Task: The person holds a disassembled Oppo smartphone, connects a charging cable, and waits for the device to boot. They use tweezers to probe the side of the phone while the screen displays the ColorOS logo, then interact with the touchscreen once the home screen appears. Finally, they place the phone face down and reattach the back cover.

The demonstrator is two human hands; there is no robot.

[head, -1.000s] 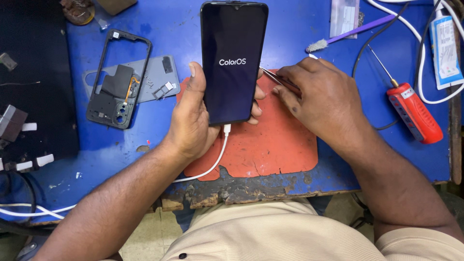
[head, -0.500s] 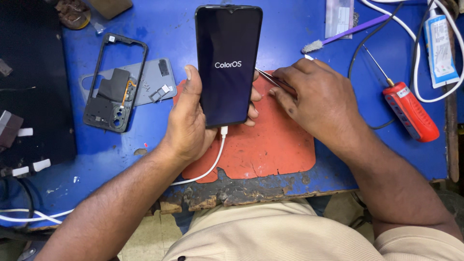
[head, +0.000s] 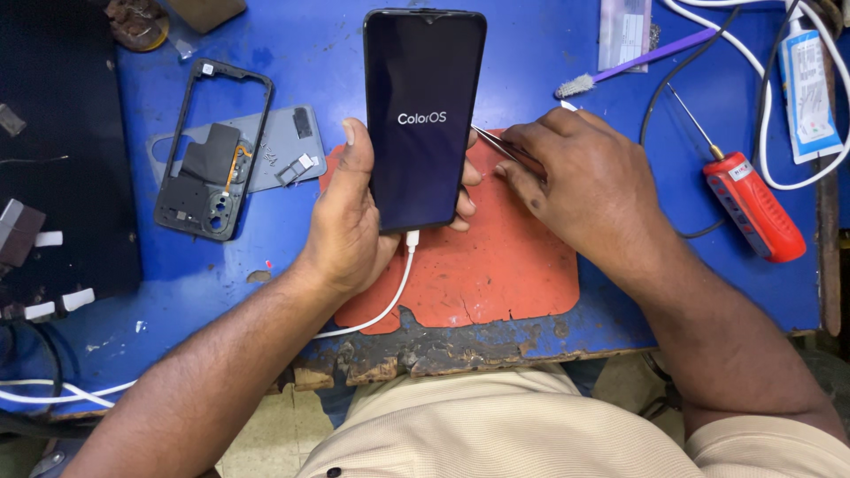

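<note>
My left hand [head: 350,226] grips a black smartphone [head: 423,115] upright above the table, thumb on its left edge; the dark screen shows a small white logo. A white cable [head: 390,301] is plugged into the phone's bottom and runs down over the table's front edge. My right hand [head: 589,186] rests on the orange mat [head: 496,274] just right of the phone and pinches thin metal tweezers [head: 489,140], whose tip points up-left toward the phone's right edge.
On the blue table [head: 177,292], left of the phone, lies a black phone frame [head: 212,150] over a grey back cover [head: 283,146]. To the right are a red-handled screwdriver [head: 753,208], a purple brush [head: 637,62], a white tube [head: 810,88] and looping cables. The table's front edge is chipped.
</note>
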